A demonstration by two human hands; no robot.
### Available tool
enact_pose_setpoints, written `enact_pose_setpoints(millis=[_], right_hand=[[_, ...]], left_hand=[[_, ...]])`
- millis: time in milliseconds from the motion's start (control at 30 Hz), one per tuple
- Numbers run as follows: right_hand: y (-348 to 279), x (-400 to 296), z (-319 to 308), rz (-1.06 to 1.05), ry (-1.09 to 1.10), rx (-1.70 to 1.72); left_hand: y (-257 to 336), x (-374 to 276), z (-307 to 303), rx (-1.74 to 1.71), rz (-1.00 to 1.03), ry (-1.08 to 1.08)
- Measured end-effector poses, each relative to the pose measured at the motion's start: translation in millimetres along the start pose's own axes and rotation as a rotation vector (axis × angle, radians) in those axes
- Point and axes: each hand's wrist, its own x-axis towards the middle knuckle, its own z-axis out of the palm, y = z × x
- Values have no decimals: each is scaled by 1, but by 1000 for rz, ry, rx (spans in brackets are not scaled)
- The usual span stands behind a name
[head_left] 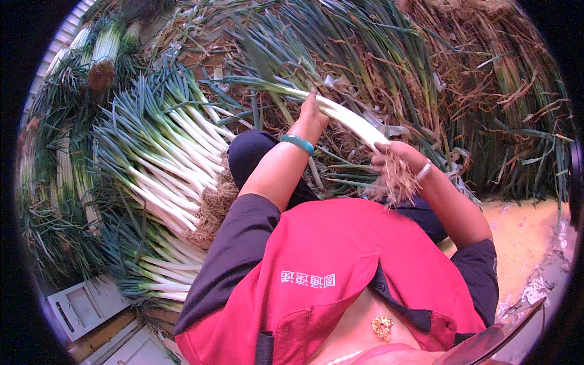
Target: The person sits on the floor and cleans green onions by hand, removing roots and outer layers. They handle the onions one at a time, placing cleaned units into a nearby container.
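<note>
One or more long green onions (351, 121) span the gap between my two hands, white shafts bare and roots hanging down at the right. My left hand (315, 112), below a green bangle, grips the upper shaft where white turns to green. Around the root end closes my right hand (401, 157), with a silver bracelet at its wrist; shaggy pale roots (399, 182) dangle below it. Left of my knee lies a thick row of clean white green onions (182, 159), their roots toward me. Unpeeled green onions (356, 54) with dry outer leaves lie ahead.
Tied bundles of green onions (106, 50) stand at the far left. A large heap with withered leaves (497, 91) fills the right. Stripped leaves and debris (337, 137) litter the ground before me. At lower left is a white appliance-like box (86, 305).
</note>
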Motion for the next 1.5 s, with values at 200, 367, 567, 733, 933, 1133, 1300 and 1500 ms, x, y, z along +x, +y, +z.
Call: enact_pose_setpoints(millis=[200, 367, 567, 733, 933, 1133, 1300, 1500], right_hand=[[-10, -92, 17, -407, 223, -1179], [-7, -132, 16, -588, 366, -1502], [-1, -105, 37, -764, 560, -1221], [-24, -40, 122, -1093, 331, -1279], [2, 61, 282, -745, -492, -1351], [2, 101, 265, -1207, -539, -1398], [-20, 151, 153, -826, -137, -945], [57, 229, -8, -418, 95, -1160]], left_hand=[[17, -21, 42, -211, 16, -152], [27, -90, 78, 30, 109, -477], [104, -158, 149, -282, 375, -892], [230, -239, 93, 94, 795, -815], [290, -292, -119, 252, 930, -256], [167, -218, -322, 80, 695, 328], [163, -201, -373, 528, 940, 571], [196, -216, -351, 1231, 1216, 1132]])
